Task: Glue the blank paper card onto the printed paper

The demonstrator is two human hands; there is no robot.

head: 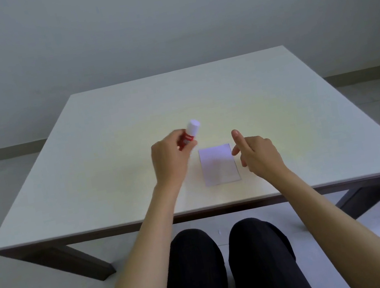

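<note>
A small white paper sheet [218,164] lies flat on the table [102,169], near the front edge, between my two hands. It looks blank from here; I cannot tell whether a second sheet lies under it. My left hand [169,160] is closed around a red glue stick [189,133] with a white cap, held tilted above the table just left of the paper. My right hand [256,152] hovers just right of the paper, fingers apart and holding nothing.
The pale table top ends close in front of my knees [224,244]. A plain wall stands behind the far edge, and grey floor shows on both sides.
</note>
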